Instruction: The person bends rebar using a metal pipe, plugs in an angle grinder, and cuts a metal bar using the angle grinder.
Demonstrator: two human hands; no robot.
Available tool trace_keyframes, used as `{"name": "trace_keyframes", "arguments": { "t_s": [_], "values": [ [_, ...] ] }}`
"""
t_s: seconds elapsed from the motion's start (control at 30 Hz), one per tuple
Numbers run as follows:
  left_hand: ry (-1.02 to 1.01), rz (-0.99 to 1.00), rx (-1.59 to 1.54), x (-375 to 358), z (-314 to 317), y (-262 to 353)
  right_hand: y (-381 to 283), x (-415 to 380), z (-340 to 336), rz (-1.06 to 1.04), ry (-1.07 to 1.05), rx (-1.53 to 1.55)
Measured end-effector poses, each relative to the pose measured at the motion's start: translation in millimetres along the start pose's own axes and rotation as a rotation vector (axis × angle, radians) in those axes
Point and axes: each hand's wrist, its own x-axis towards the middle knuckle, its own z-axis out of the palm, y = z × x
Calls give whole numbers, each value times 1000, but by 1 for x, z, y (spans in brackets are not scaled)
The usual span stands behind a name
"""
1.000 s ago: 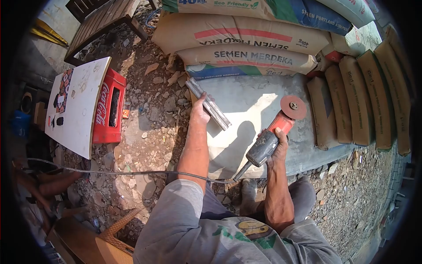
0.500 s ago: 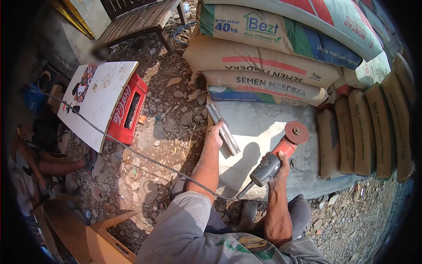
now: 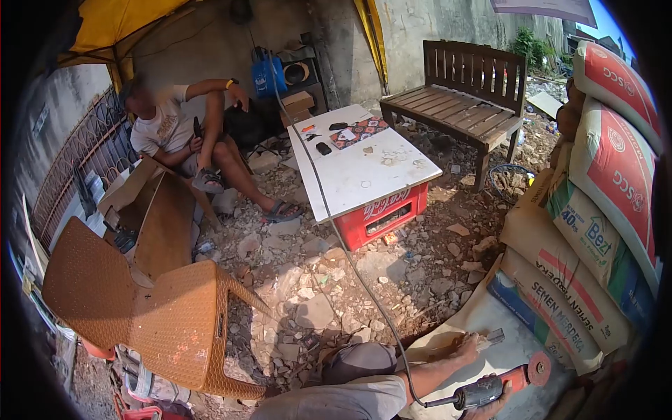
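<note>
At the lower right, my left hand (image 3: 462,350) is closed around grey metal bars (image 3: 495,337). Only their ends stick out past my fingers. Just below it, my right hand (image 3: 495,404) grips an angle grinder (image 3: 481,392) with a dark body and a red head. The grinder's reddish-brown disc (image 3: 538,369) points away to the right, apart from the bars. A long cord (image 3: 364,283) runs from the grinder's rear up past the white table. Under both hands lies a pale grey sheet-like surface (image 3: 514,325).
A white tabletop (image 3: 350,182) rests on a red Coca-Cola crate (image 3: 388,217). A brown plastic chair (image 3: 178,322) stands at left, near a seated person (image 3: 168,129). Cement bags (image 3: 560,280) are stacked at right, and a wooden bench (image 3: 458,101) stands behind. Rubble (image 3: 308,280) covers the ground.
My view has swung left and up, bringing the chair, seated person and whole table into sight. Both hands now appear lower right, still holding the bars and grinder.
</note>
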Motion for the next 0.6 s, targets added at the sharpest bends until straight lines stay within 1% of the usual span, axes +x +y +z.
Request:
{"name": "trace_keyframes", "arguments": {
  "t_s": [0.13, 0.37, 0.5, 0.53, 0.57, 0.6],
  "values": [
    [-30, -7, -3, -13, 5, -7, 0, 0, 11, 47, -16, -55],
    [-42, -17, -73, -29, -17, -10, -2, 0, 31, 131, -41, -112],
    [-10, -19, -197, -68, -73, -4, -15, -21, 57, 220, -42, -129],
    [9, -1, -274, -80, -83, -2, -19, -29, 66, 252, -40, -134],
    [55, 50, -333, -89, -106, 2, -25, -37, 76, 283, -43, -131],
    [-111, -14, -435, -119, -169, 17, -33, -47, 82, 318, -37, -126]
  ]
}}
